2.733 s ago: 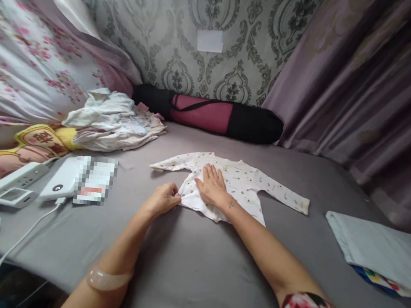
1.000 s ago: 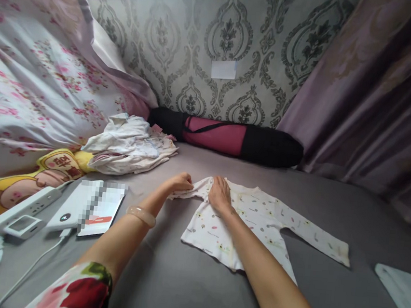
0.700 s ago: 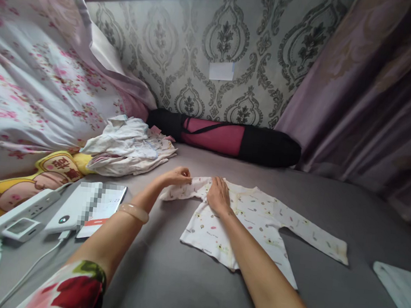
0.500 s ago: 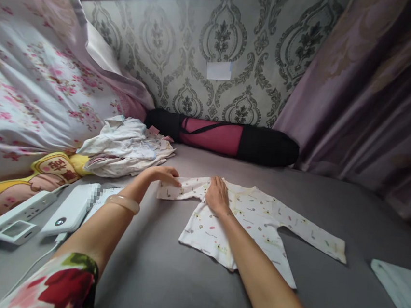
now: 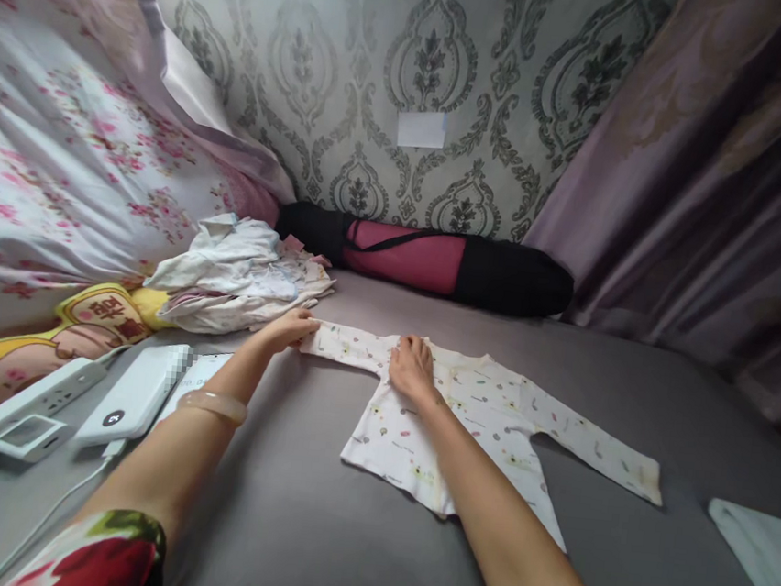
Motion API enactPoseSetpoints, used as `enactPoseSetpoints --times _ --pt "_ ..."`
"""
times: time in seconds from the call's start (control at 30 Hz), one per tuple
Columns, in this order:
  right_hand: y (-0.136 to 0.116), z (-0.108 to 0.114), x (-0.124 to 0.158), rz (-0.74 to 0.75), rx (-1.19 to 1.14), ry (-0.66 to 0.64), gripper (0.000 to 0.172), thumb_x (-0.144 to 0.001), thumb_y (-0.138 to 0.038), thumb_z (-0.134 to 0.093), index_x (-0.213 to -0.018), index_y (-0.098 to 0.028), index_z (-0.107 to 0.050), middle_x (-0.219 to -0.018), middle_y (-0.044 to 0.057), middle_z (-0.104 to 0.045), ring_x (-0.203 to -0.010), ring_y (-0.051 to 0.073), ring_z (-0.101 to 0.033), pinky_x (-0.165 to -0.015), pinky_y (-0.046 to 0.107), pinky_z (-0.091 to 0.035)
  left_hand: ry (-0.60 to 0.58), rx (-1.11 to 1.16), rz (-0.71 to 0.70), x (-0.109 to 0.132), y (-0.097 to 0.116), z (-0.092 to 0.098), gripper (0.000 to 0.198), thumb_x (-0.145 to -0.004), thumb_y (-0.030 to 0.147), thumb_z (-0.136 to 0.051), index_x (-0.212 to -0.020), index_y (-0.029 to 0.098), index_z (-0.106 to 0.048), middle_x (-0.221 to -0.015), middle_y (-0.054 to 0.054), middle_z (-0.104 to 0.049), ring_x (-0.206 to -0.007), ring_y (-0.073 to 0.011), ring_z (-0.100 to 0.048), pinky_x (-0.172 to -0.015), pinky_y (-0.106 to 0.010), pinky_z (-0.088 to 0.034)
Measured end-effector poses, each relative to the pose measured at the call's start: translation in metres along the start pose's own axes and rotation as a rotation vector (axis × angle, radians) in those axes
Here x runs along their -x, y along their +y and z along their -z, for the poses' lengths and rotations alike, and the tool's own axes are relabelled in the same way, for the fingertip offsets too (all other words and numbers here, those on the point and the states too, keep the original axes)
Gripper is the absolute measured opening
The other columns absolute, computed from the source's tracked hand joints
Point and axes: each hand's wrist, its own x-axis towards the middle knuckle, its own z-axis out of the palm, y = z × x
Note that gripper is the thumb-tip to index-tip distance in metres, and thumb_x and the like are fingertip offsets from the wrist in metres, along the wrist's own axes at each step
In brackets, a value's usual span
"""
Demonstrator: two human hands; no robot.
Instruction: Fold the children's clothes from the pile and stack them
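The white printed shirt lies spread on the grey sheet, both sleeves extended sideways. The left grip is closed on the cuff end of the sleeve at left. The right grip rests, fingers bent, on the shoulder of that same sleeve; whether it grasps fabric cannot be determined. A bracelet encircles the left forearm. Just beyond the left grip: a clothing heap. Farther left: a white power bank, cable connected, and a power strip. Rear: a black-and-maroon bag along the wall. Right: a pale cloth, partly in view.
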Motion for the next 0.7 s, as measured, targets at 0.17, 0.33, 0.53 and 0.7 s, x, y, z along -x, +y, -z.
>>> enactPoseSetpoints --times 0.17,0.33,0.53,0.7 --pt "-0.012 -0.006 0.005 -0.065 0.046 -0.029 0.056 -0.096 -0.039 -0.029 -0.143 -0.009 -0.036 -0.148 0.016 -0.035 -0.137 0.029 -0.023 -0.111 0.043 -0.007 0.238 -0.292 -0.046 0.010 -0.003 -0.025 0.028 -0.089 0.031 -0.040 -0.109 0.017 -0.055 -0.106 -0.015 -0.064 -0.108 -0.0309 -0.059 -0.086 -0.042 -0.046" --pt "-0.014 -0.008 0.006 -0.086 0.076 -0.060 0.057 -0.096 -0.043 -0.026 -0.148 -0.019 -0.029 -0.153 0.013 -0.028 -0.141 0.028 -0.017 -0.111 0.045 -0.003 0.250 -0.759 -0.115 0.024 -0.005 -0.030 0.034 -0.093 0.024 -0.031 -0.116 0.014 -0.054 -0.100 -0.020 -0.067 -0.095 -0.0338 -0.065 -0.076 -0.043 -0.049" --pt "-0.014 -0.009 0.005 -0.098 0.101 -0.073 0.058 -0.096 -0.043 -0.025 -0.148 -0.018 -0.031 -0.154 0.013 -0.026 -0.141 0.028 -0.015 -0.111 0.045 -0.002 0.298 -0.760 -0.017 0.023 -0.003 -0.041 0.038 -0.089 0.012 -0.033 -0.120 0.006 -0.055 -0.096 -0.025 -0.068 -0.093 -0.0358 -0.066 -0.074 -0.045 -0.050" --pt "-0.015 -0.011 0.005 -0.101 0.104 -0.053 0.058 -0.095 -0.043 -0.025 -0.147 -0.019 -0.032 -0.153 0.012 -0.028 -0.141 0.028 -0.016 -0.111 0.045 -0.002 0.406 -0.699 0.025 0.022 0.004 -0.040 0.041 -0.087 0.008 -0.031 -0.118 -0.003 -0.056 -0.106 -0.033 -0.061 -0.101 -0.0410 -0.061 -0.078 -0.052 -0.045"
